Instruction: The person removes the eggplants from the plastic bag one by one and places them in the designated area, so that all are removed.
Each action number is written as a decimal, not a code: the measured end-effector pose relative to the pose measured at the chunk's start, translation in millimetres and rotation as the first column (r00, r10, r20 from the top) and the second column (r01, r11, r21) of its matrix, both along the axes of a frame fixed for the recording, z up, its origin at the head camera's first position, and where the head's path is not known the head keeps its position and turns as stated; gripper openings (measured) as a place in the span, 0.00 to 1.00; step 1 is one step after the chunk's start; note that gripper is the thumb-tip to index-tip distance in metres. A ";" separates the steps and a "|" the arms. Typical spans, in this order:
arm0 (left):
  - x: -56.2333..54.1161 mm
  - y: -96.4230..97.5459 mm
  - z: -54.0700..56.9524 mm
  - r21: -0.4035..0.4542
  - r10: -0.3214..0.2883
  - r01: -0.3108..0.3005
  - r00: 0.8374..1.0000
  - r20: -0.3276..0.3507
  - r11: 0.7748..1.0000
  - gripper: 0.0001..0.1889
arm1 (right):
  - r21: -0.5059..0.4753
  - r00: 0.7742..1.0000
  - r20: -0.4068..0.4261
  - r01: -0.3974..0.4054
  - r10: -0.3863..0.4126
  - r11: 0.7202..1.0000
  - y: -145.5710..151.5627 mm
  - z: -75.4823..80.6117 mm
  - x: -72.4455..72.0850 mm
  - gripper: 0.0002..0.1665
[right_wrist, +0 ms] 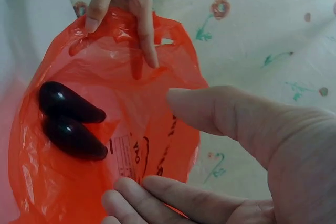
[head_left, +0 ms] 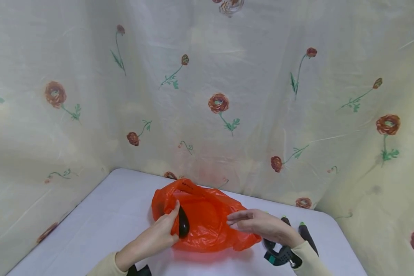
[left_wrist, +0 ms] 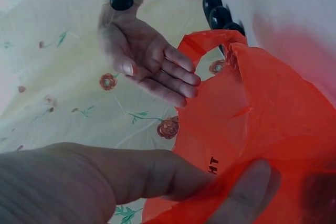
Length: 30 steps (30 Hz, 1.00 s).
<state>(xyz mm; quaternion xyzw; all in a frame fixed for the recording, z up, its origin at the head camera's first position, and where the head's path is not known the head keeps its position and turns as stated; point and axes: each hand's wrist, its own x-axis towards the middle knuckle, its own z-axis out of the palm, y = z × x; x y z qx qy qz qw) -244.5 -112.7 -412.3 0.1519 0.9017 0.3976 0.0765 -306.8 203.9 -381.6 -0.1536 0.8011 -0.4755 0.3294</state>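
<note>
An orange-red plastic bag lies on the table with its mouth spread open. My left hand pinches its left rim, the thumb on one side of the film and fingers on the other. Two glossy dark eggplants rest side by side inside the bag in the right wrist view. One eggplant shows beside my left hand in the head view. At the bag's right side, my right hand holds nothing, its fingers extended and thumb apart, palm toward the opening.
Several more eggplants with green tips lie on the white table to the right, partly behind my right wrist. A flowered curtain hangs around the table's back and sides. Black straps with devices circle the wrists.
</note>
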 end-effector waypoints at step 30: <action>2.3 -3.6 1.6 0.010 -0.014 0.014 0.999 -0.036 1.000 0.46 | -0.015 0.999 -0.053 0.002 -0.002 1.000 -73.8 -21.6 -33.4 0.27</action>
